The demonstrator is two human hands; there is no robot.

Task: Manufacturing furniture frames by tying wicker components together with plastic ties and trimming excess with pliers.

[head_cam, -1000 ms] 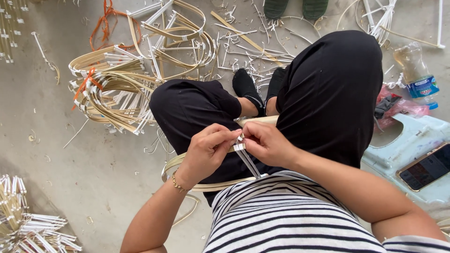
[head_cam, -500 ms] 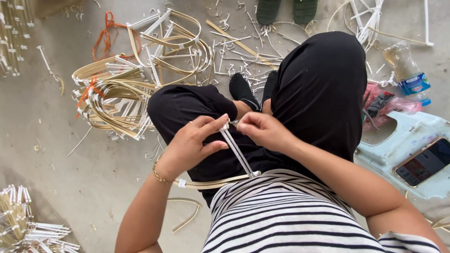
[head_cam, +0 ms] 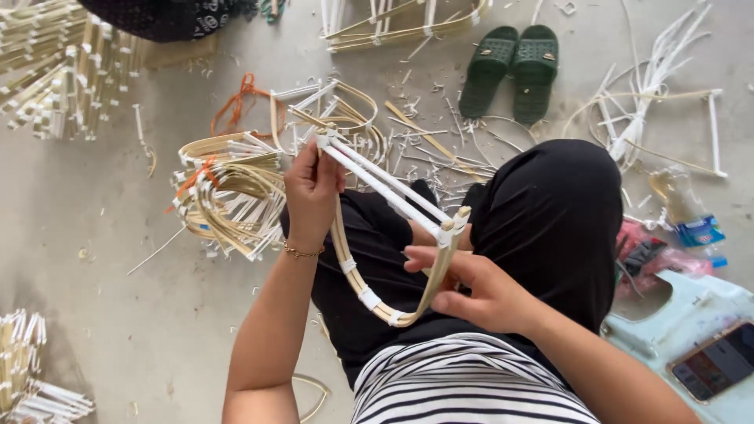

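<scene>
Matt bamboo frame (head_cam: 369, 235), white plastic bindings

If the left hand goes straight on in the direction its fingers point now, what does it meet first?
Probably the pile of bent cane frames on the floor just beyond the left hand, which holds the cane frame. Depth is unclear, so it may pass above them.

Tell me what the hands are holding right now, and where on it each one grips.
Both hold one bent cane frame with white straight bars. The left hand grips its top corner; the right hand grips the opposite corner, where the bars meet the curve.
</scene>
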